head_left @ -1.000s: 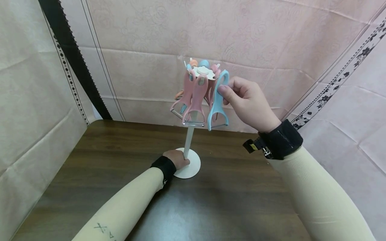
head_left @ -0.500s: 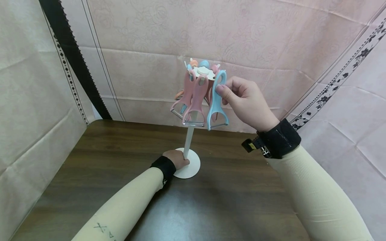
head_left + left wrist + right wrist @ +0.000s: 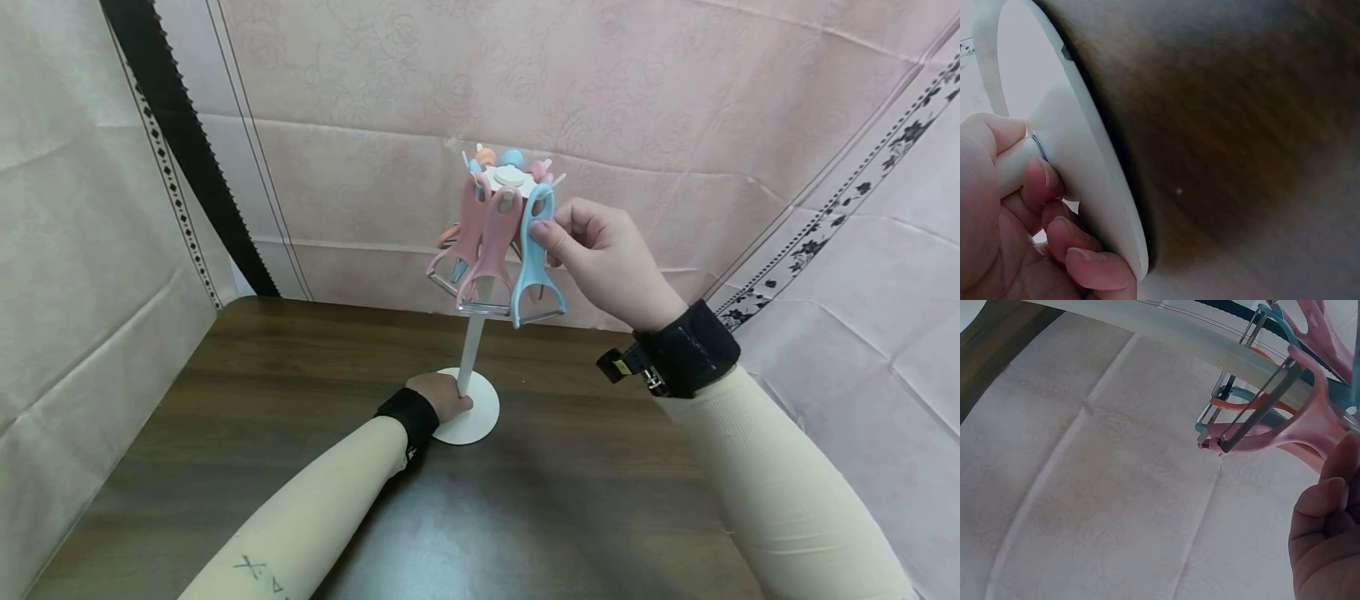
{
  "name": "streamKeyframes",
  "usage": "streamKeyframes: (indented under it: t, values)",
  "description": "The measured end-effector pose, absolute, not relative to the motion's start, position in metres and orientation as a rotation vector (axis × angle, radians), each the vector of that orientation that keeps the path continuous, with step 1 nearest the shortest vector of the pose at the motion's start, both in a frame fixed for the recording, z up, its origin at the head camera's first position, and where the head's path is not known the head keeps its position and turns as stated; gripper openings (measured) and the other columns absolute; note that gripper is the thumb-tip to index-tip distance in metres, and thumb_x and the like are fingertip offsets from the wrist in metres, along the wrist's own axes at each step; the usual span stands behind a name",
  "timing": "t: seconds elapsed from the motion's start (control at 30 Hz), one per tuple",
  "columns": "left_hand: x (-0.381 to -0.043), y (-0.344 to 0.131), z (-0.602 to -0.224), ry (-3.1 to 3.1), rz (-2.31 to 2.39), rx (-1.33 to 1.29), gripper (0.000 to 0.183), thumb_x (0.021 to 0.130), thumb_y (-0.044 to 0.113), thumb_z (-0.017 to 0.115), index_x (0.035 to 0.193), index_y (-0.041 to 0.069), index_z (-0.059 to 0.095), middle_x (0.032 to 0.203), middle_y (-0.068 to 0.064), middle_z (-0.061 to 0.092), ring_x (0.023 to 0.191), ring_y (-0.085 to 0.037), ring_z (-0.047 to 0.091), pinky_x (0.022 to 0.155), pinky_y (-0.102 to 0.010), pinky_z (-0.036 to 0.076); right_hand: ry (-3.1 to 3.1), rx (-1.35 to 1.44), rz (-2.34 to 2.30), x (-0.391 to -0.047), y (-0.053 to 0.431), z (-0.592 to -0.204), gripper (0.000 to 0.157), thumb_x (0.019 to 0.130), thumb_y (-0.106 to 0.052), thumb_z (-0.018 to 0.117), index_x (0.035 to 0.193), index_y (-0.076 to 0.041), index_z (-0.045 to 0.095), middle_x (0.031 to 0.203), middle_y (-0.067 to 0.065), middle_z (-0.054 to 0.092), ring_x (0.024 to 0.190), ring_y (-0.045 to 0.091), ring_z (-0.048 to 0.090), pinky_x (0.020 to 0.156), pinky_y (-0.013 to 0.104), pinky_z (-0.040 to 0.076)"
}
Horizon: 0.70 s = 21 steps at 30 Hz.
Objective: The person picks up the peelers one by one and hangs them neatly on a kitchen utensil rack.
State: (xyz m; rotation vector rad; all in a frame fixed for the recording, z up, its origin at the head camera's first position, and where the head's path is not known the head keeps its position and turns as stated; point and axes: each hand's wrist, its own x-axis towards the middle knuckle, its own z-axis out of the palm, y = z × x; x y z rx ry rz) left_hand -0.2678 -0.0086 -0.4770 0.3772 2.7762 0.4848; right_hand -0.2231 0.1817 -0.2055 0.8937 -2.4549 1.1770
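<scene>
A white stand with a round base (image 3: 483, 412) and a thin pole (image 3: 474, 346) carries several Y-shaped peelers around its top. My left hand (image 3: 441, 395) grips the pole just above the base; in the left wrist view its fingers curl around the pole (image 3: 1013, 167). My right hand (image 3: 611, 260) pinches the handle of a light blue peeler (image 3: 533, 254) between thumb and fingers, blade end down, at the stand's right front. Beside it hang pink peelers (image 3: 495, 250). Whether the blue peeler's loop is on a hook is unclear.
The stand is on a brown wooden table (image 3: 585, 450), near its far edge. Pale patterned cloth (image 3: 360, 192) hangs behind and at both sides. In the right wrist view, pink, teal and orange peelers (image 3: 1310, 419) hang close together near the right hand.
My right hand has shifted slightly left with the blue peeler, and a white hook tip now shows to the right of the peeler's top. The left hand stays on the pole.
</scene>
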Motion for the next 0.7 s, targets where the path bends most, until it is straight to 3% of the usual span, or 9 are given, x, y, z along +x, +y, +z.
streamKeyframes:
  t: [0.27, 0.5, 0.7]
  values:
    - [-0.263, -0.007, -0.471, 2.815, 0.471, 0.420, 0.034, 0.091, 0.039, 0.056, 0.081, 0.010, 0.071, 0.064, 0.002, 0.060, 0.062, -0.016, 0.055, 0.062, -0.032, 0.045, -2.448, 0.863, 1.169, -0.221, 0.181, -0.209, 0.019, 0.096, -0.022, 0.061, 0.090, -0.004, 0.061, 0.071, 0.008, 0.059, 0.061, 0.020, 0.045, 0.052, 0.029, 0.031]
    - [-0.266, -0.004, -0.478, 2.823, 0.457, 0.407, 0.035, 0.091, 0.040, 0.056, 0.082, 0.010, 0.071, 0.066, 0.002, 0.061, 0.064, -0.017, 0.056, 0.063, -0.033, 0.046, -2.474, 0.860, 1.175, -0.202, 0.172, -0.203, 0.013, 0.096, -0.009, 0.060, 0.092, 0.002, 0.056, 0.072, 0.019, 0.057, 0.058, 0.017, 0.042, 0.053, 0.026, 0.031]
    - [-0.275, -0.002, -0.492, 2.828, 0.466, 0.389, 0.035, 0.089, 0.043, 0.057, 0.081, 0.011, 0.071, 0.067, 0.002, 0.061, 0.064, -0.017, 0.057, 0.063, -0.035, 0.046, -2.498, 0.836, 1.179, -0.194, 0.172, -0.205, 0.012, 0.095, -0.009, 0.060, 0.091, 0.002, 0.056, 0.072, 0.021, 0.055, 0.058, 0.017, 0.040, 0.054, 0.026, 0.032]
